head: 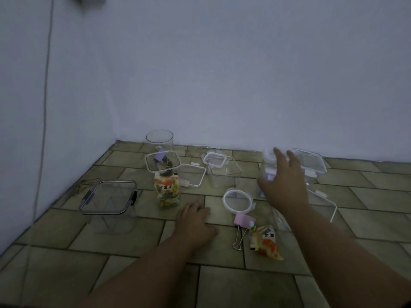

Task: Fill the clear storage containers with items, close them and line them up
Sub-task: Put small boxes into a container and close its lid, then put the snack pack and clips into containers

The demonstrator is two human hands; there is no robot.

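Observation:
Several clear containers stand on the tiled floor. A tall square container (166, 183) holds colourful snack packets and small items, without a lid. Behind it stands a round jar (159, 138). A lidded box (110, 201) with black clips sits at the left. A small open square tub (223, 172) is in the middle. My right hand (284, 181) hovers with spread fingers in front of a clear container (266, 165) with purple contents. My left hand (195, 221) rests flat on the floor, holding nothing.
A round white lid (238, 201), a square lid frame (193, 174), a pink binder clip (242, 225) and a loose snack packet (265, 241) lie on the floor. A lidded box (311, 163) stands at the right, near the wall. White walls meet behind.

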